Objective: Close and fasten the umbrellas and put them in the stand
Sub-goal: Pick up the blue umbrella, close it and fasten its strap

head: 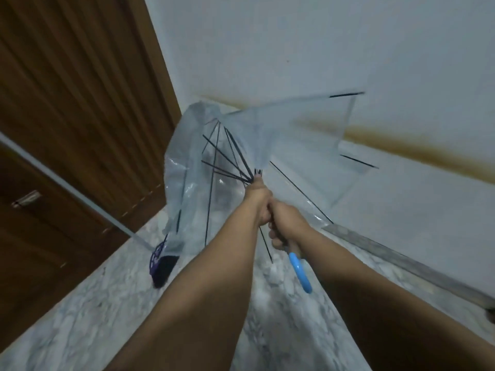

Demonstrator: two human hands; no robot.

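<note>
A clear umbrella (267,145) is held out over the marble floor (80,311), half folded. Its shaft is gripped by the left hand (258,202) near the ribs, and by the right hand (284,226) above the blue handle (301,271).

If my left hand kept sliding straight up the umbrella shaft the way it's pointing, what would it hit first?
Most likely the black ribs, which fan out right at the thumb of the left hand, and then the clear canopy beyond them. Motion blur makes the exact gap hard to judge.
</note>
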